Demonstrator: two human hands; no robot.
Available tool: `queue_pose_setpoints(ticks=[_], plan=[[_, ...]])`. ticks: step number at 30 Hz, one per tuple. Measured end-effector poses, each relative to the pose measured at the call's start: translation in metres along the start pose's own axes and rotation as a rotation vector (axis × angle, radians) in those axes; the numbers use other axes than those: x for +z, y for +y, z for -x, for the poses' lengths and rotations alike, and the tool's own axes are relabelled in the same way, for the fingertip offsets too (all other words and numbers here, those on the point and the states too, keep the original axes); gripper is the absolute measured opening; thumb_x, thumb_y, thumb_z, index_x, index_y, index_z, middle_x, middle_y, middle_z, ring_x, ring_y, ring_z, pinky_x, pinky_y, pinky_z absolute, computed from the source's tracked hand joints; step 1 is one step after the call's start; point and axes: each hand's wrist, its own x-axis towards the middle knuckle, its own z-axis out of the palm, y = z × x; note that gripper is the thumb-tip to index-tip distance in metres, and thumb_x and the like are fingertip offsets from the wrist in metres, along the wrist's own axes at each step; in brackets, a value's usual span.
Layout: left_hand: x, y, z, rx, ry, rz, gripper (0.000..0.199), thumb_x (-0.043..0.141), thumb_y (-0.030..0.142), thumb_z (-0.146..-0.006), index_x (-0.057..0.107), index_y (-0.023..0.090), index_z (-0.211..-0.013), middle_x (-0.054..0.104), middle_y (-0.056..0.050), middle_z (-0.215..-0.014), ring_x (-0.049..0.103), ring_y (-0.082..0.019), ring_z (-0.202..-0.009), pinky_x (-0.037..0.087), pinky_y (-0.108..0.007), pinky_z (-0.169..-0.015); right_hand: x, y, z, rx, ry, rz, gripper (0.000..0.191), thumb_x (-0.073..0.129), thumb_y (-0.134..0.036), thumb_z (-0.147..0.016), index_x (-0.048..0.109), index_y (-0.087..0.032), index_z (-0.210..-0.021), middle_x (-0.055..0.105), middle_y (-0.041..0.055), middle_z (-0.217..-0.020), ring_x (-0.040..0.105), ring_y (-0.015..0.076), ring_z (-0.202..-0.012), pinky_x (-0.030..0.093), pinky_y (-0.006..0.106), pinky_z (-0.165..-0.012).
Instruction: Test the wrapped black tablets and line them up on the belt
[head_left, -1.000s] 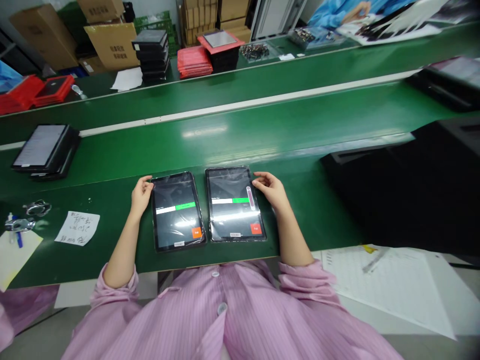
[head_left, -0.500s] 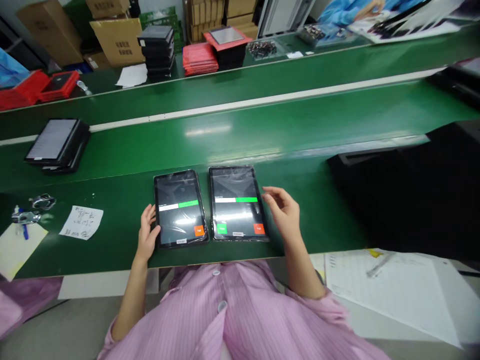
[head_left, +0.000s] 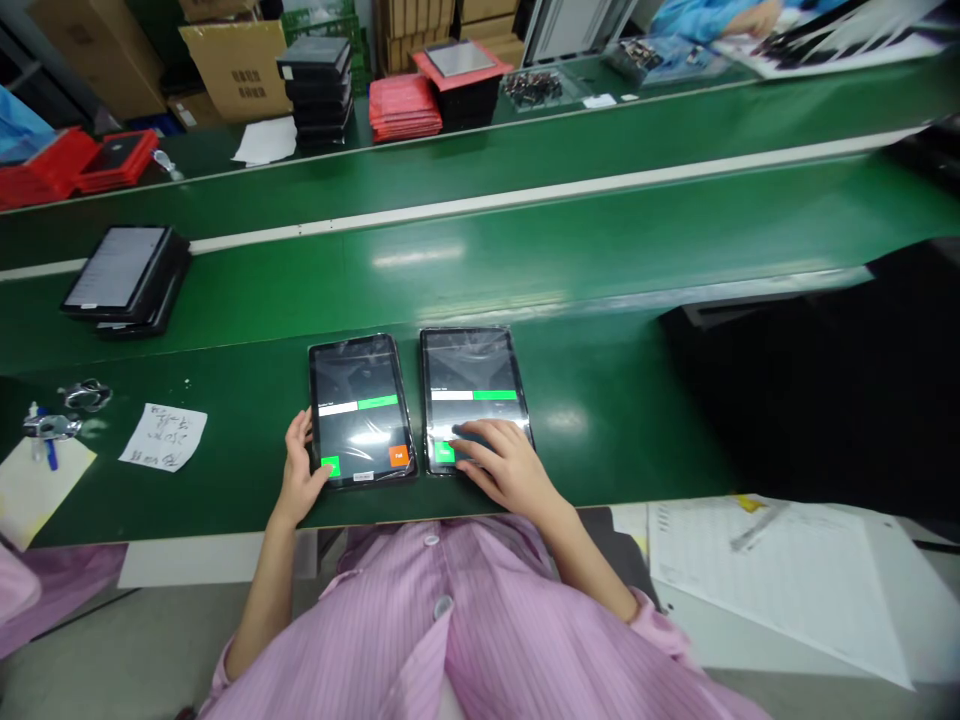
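Note:
Two tablets in clear film lie side by side, face up, in front of me. The left tablet (head_left: 356, 375) shows a white and green bar with a green button and an orange button below. My left hand (head_left: 300, 475) rests at its left edge, fingers apart, thumb on the green button. On the right tablet (head_left: 469, 360) a similar screen shows. My right hand (head_left: 510, 465) is over its lower part, fingers spread and open, fingertips at the green button (head_left: 444, 452). That hand hides the screen's lower right corner.
Stacked tablets (head_left: 124, 275) stand back left. A handwritten note (head_left: 163, 437), pens (head_left: 51, 440) and a yellowish paper (head_left: 41, 490) lie at left. A large black cover (head_left: 825, 380) takes up the right. Across the bench are red sleeves (head_left: 405, 105), black stacks (head_left: 319, 90) and a person's blue sleeve (head_left: 682, 20).
My right hand has moved left from beside the right tablet onto its green button. My left thumb has moved onto the left tablet's lower left, where a green button now shows.

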Motion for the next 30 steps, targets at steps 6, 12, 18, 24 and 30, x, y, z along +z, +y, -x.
queue_pose_setpoints(ticks=[6, 12, 18, 24, 30], plan=[[-0.032, 0.0, -0.024, -0.2, -0.19, 0.238, 0.086, 0.045, 0.069, -0.091, 0.003, 0.031, -0.156, 0.021, -0.019, -0.165, 0.031, -0.033, -0.149, 0.028, -0.056, -0.117, -0.001, -0.004, 0.0, -0.038, 0.023, 0.044, 0.022, 0.053, -0.031, -0.1, 0.071, -0.022, -0.109, 0.065, 0.015, -0.12, 0.058, 0.0292, -0.107, 0.046, 0.046, -0.089], [-0.028, 0.055, -0.106, -0.034, -0.202, -0.404, 0.067, 0.046, 0.063, -0.094, 0.033, 0.032, -0.152, 0.017, -0.012, -0.166, 0.01, -0.036, -0.154, 0.01, -0.063, -0.12, 0.001, -0.006, -0.005, -0.08, -0.014, -0.007, 0.021, 0.056, -0.032, -0.099, 0.073, -0.024, -0.107, 0.065, 0.0141, -0.121, 0.057, 0.0289, -0.108, 0.045, 0.045, -0.089], [0.031, 0.095, -0.181, 0.255, -0.506, -0.772, 0.048, 0.05, 0.052, -0.097, 0.053, 0.03, -0.14, 0.036, -0.016, -0.159, 0.022, -0.041, -0.151, -0.005, -0.075, -0.112, 0.009, -0.011, -0.01, -0.112, 0.018, 0.066, 0.02, 0.057, -0.034, -0.098, 0.075, -0.027, -0.104, 0.065, 0.0121, -0.121, 0.057, 0.0286, -0.11, 0.045, 0.045, -0.09], [0.048, 0.1, -0.193, 0.323, -0.549, -0.843, 0.042, 0.05, 0.053, -0.097, 0.06, 0.025, -0.126, 0.055, -0.022, -0.143, 0.037, -0.04, -0.144, -0.008, -0.081, -0.107, -0.01, 0.014, -0.005, 0.019, 0.094, 0.045, 0.03, 0.059, -0.046, -0.096, 0.07, -0.032, -0.12, 0.056, 0.0129, -0.14, 0.051, 0.0337, -0.126, 0.04, 0.056, -0.102], [0.051, 0.102, -0.189, 0.318, -0.49, -0.911, 0.044, 0.046, 0.054, -0.098, 0.062, 0.023, -0.125, 0.05, -0.023, -0.148, 0.039, -0.043, -0.142, -0.005, -0.081, -0.108, -0.005, 0.116, -0.037, 0.636, 0.451, -0.32, 0.047, 0.058, -0.046, -0.089, 0.062, -0.022, -0.129, 0.066, 0.0143, -0.116, 0.064, 0.0304, -0.102, 0.05, 0.054, -0.096]])
